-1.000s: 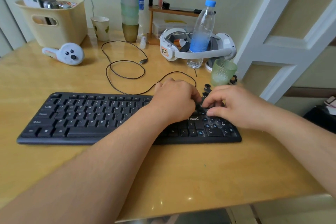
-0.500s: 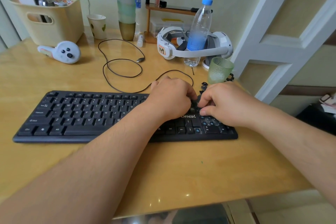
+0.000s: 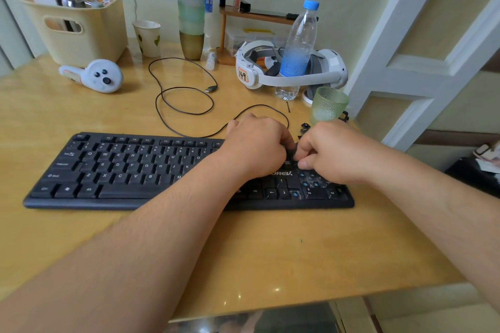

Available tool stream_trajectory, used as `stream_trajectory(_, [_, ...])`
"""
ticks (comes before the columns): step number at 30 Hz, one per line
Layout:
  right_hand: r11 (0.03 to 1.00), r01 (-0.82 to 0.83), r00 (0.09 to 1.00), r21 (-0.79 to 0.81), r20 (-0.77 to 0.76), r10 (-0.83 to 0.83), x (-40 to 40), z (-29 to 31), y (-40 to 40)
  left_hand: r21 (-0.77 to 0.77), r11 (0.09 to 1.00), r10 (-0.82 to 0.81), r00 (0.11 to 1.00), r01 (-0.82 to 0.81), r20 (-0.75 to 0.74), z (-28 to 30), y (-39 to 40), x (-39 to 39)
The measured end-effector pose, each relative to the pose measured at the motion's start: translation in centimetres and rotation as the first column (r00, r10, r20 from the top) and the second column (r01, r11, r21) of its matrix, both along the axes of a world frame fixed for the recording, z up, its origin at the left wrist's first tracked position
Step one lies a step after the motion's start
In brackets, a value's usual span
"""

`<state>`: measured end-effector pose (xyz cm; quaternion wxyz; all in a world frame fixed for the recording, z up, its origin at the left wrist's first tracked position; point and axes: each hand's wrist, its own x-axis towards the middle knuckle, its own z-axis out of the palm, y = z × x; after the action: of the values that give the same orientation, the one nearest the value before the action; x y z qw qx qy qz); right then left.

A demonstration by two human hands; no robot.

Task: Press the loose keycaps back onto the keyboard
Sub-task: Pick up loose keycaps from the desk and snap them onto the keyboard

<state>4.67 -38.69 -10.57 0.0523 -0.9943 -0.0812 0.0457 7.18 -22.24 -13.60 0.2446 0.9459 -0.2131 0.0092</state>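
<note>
One black keyboard (image 3: 135,170) lies on the desk (image 3: 270,251), and both hands meet over its right end, above the arrow keys. The left hand (image 3: 257,149) has its fingers curled down toward the keys, and the right hand (image 3: 332,151) has its thumb and fingers bent in toward the same spot. Something small and dark sits between the two sets of fingertips, most likely a keycap, though whether either hand actually pinches it cannot be told, since the knuckles hide the contact.

The step in hand looks like seating a cap in the block above the arrow keys. Judging by the bare blue switch posts (image 3: 308,181) on the keyboard's right end (about five or six show, with more possibly under the right hand), much of the numpad is still uncapped. The next move calls for lining the cap squarely over its post and pressing straight down until it sits level with its neighbours.

Loose keycaps (image 3: 304,127) lie just behind the keyboard's right end, beside the one green cup (image 3: 327,108); two or three show, the rest hidden by the hands.
</note>
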Motion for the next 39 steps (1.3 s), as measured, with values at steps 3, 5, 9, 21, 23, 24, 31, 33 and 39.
stream_trajectory(3, [0.999,0.017,1.000,0.044,0.007,-0.017,0.1,-0.3,-0.2,0.012,1.000,0.000,1.000,0.000,0.005,-0.1,-0.1,0.0])
stream_trajectory(5, [0.998,0.029,0.999,0.052,0.017,-0.030,0.1,-0.4,-0.2,0.013,1.000,-0.002,1.000,0.002,0.006,-0.1,-0.1,0.0])
stream_trajectory(9, [1.000,0.020,0.998,0.004,0.059,-0.021,0.1,-0.3,0.3,0.019,1.000,-0.002,1.000,0.002,0.007,0.0,-0.1,-0.1])
stream_trajectory(21, [0.996,0.081,0.988,0.032,-0.131,-0.076,1.7,1.2,0.0,0.017,1.000,-0.011,1.000,0.011,-0.003,0.0,0.0,0.1])
stream_trajectory(23, [0.988,0.114,0.990,0.104,-0.101,-0.103,2.0,1.7,-0.7,0.006,1.000,-0.009,1.000,0.009,-0.008,0.0,0.0,0.1])
stream_trajectory(24, [0.981,0.131,0.989,0.145,-0.082,-0.120,2.0,1.7,-0.9,0.003,1.000,-0.008,1.000,0.008,-0.009,0.0,0.0,0.2])
stream_trajectory(31, [0.978,0.152,0.987,0.140,-0.069,-0.143,2.1,0.3,-0.7,0.002,1.000,-0.007,1.000,0.007,-0.003,-0.1,0.1,0.1])
stream_trajectory(33, [0.969,0.159,0.987,0.189,-0.059,-0.150,2.1,0.7,-0.9,-0.001,1.000,-0.008,1.000,0.008,-0.004,0.1,0.1,0.1])
stream_trajectory(39, [0.951,0.148,0.989,0.271,-0.039,-0.143,2.3,0.5,-2.4,-0.029,0.999,-0.022,1.000,0.023,0.016,0.0,0.0,0.0])
